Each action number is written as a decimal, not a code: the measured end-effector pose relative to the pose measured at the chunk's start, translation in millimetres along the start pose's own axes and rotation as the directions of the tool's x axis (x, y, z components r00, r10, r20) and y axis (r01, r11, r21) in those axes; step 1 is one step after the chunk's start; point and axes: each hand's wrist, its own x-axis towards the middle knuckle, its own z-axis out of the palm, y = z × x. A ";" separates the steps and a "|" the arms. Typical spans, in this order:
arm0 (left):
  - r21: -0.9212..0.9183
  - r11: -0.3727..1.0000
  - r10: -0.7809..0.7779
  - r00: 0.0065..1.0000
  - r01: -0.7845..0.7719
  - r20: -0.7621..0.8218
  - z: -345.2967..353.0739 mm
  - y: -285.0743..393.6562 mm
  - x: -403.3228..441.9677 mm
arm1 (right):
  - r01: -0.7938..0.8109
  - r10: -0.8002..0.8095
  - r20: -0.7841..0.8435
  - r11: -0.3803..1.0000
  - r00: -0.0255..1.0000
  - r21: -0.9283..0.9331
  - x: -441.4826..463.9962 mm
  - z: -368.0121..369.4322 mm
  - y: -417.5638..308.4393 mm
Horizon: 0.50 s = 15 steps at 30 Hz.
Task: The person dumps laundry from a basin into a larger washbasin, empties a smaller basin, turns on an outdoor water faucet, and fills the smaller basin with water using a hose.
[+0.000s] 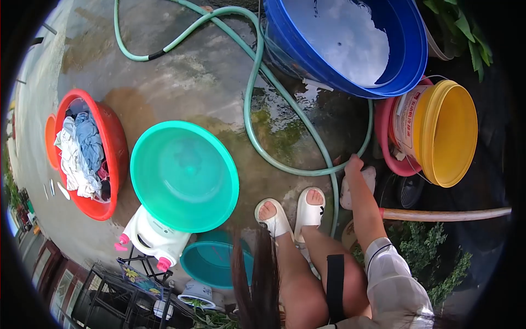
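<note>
Head view: a pair of white open-toed slides (278, 222) stands on the wet concrete floor (164, 82) toward its near edge. Just ahead, the right hand (353, 164) is closed on a looping pale green flexible hose (307, 172). The left hand is out of frame, so its state cannot be told. Leftward lie a round teal plastic basin (211, 263), then a larger bright green basin (183, 164) and a red basin (112, 153) of crumpled clothes (87, 137) near the floor's left edge. A yellow plastic bucket (452, 137) tilts at the right edge; a big blue water-filled tub (405, 44) sits at the far right corner.
</note>
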 end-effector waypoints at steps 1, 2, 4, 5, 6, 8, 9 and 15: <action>-0.012 1.000 0.008 1.000 -0.009 -0.013 0.0 2.0 -4.7 | 0.101 -0.097 -0.109 0.994 0.989 0.038 17.3 7.4 15.5; -0.023 1.000 0.010 1.000 -0.010 -0.025 0.3 2.1 -13.7 | 0.117 -0.102 -0.142 0.987 0.985 0.107 7.2 4.8 10.5; -0.048 0.998 0.031 0.998 -0.034 -0.048 -0.6 5.2 -33.9 | 0.153 -0.101 -0.216 0.959 0.971 0.238 -22.6 -4.6 5.4; -0.057 0.997 0.049 0.997 -0.053 -0.067 -2.3 7.4 -45.2 | 0.164 -0.118 -0.184 0.952 0.976 0.259 -40.4 -11.0 3.5; -0.068 0.995 0.069 0.994 -0.074 -0.082 -3.5 9.2 -58.7 | 0.107 -0.064 -0.116 0.902 0.991 0.418 -60.4 -20.6 0.7; -0.085 0.988 0.114 0.985 -0.126 -0.129 -9.5 13.3 -88.9 | -0.046 0.010 0.056 0.726 0.998 0.687 -122.7 -44.6 -22.1; -0.094 0.984 0.138 0.978 -0.154 -0.156 -13.2 16.1 -105.3 | -0.139 0.025 0.169 0.692 0.985 0.708 -159.9 -64.4 -45.4; -0.026 0.907 0.387 0.854 -0.421 -0.347 -41.2 40.5 -191.0 | -0.208 -0.064 0.354 0.708 0.933 0.675 -264.3 -117.5 -111.1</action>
